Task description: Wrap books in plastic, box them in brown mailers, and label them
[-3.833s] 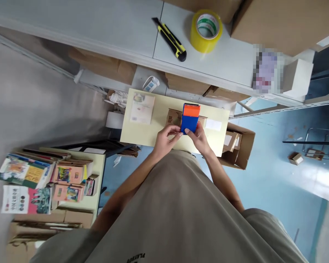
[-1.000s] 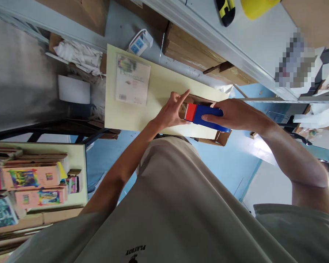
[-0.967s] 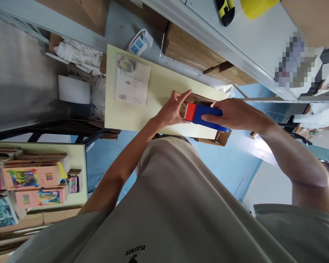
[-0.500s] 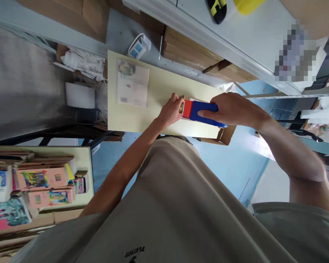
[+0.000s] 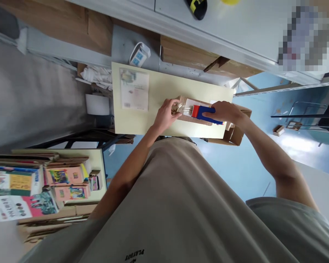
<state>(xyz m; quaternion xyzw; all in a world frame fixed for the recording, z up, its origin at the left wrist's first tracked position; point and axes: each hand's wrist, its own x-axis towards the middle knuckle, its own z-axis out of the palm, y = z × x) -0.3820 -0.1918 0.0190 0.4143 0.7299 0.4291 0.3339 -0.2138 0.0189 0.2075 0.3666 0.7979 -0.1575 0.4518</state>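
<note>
Thumb uppermost, the right hand (image 5: 225,111) clenched a blue-and-red tape dispenser (image 5: 200,112), its red end pointing left above a small cardboard box (image 5: 190,118); over the feed I couldn't tell whether it touched the top. I saw the left hand (image 5: 163,115) grasping the box's left end, and clear tape (image 5: 186,109) stretching between there and the dispenser. The box lay on a pale yellow table (image 5: 159,84), a white label on its upper face; its contents I couldn't see. Well apart, near the table's left edge, lay a flat printed item (image 5: 134,91). Just past the right end and lower down, I had an open carton (image 5: 238,137) with smaller cardboard boxes (image 5: 228,126) inside. Behind the table, a power strip (image 5: 139,57) rested on a shelf beside brown cartons (image 5: 186,53). Off to the left, I made out crumpled white material (image 5: 97,76) and, nearer, stacked books (image 5: 65,176) on a second table (image 5: 103,187).
</note>
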